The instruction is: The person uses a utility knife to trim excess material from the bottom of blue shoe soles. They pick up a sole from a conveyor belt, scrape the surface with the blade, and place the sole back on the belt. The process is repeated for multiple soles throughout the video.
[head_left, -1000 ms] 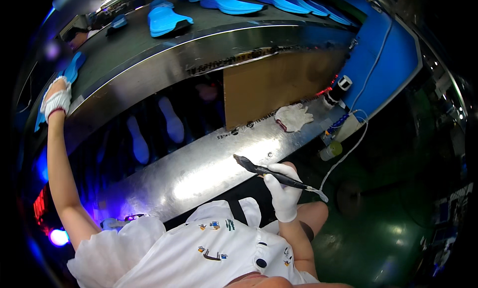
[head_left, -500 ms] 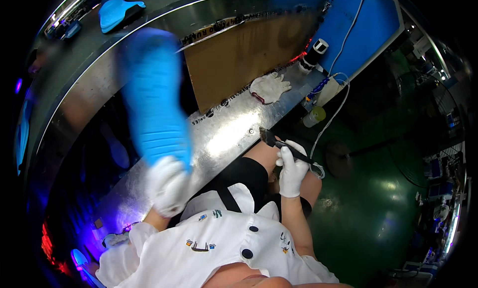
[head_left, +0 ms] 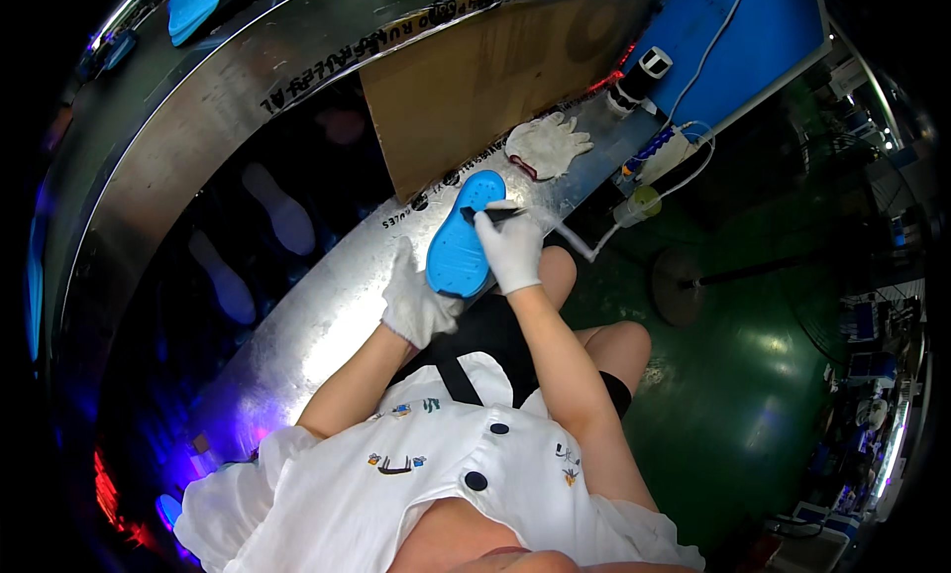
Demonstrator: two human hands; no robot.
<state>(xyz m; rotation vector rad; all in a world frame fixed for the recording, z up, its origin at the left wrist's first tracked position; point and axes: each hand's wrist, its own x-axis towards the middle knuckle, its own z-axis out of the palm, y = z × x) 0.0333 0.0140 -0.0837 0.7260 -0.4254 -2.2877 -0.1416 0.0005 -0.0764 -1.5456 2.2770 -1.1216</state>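
A bright blue shoe sole (head_left: 458, 248) is tilted over the metal ledge, its rimmed face with small round marks toward me. My left hand (head_left: 416, 301), in a white glove, is at the sole's lower end; its thumb stands apart and some fingers are hidden under the sole. In my right hand (head_left: 512, 246), also white-gloved, is a black-handled brush (head_left: 503, 214). The brush's dark tip meets the sole's upper left edge, and a thin pale tube runs from behind that hand.
A cardboard sheet (head_left: 466, 98) stands behind the metal ledge (head_left: 342, 311). On the ledge lies a spare white glove (head_left: 550, 145), with a black-and-white cylinder (head_left: 642, 78) beyond it. Pale soles (head_left: 279, 211) show in the dark space at left. Another blue sole (head_left: 195, 6) lies at upper left.
The blue sole came down from the raised left and turned from its ribbed side to its rimmed face. My right hand moved up and left, bringing the brush onto the sole.
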